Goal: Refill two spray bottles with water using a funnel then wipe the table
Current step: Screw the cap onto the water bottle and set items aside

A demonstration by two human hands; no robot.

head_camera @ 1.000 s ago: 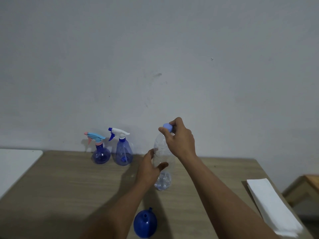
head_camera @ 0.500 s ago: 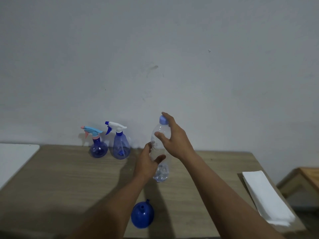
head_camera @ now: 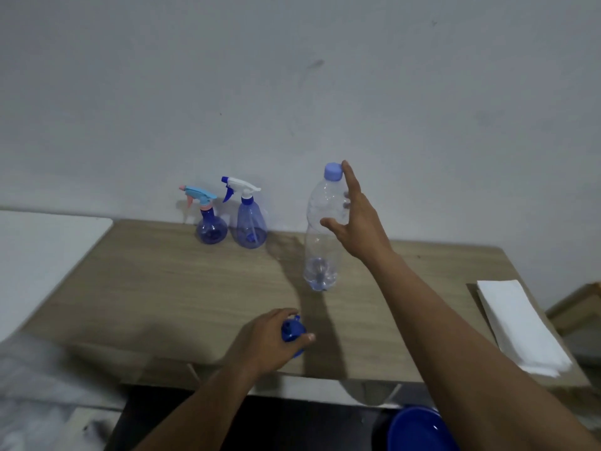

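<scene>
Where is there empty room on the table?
The table is bare at left, between the spray bottles and the left hand gripping the funnel. So is the strip between water bottle and white napkins, under the right arm. The back is crowded.

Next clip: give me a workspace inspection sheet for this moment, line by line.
Surface: wooden table, no spill visible.
Job's things: turquoise-headed spray bottle and white-headed spray bottle upright by the wall; capped water bottle upright mid-table; folded white cloth at right edge.
Clutter: blue basin below the table.
Hands: left hand grips the blue funnel; right hand open, fingers spread against the water bottle.
Cables: nothing seen.
Surroundings: grey wall; white surface at left; wooden furniture at right.
</scene>
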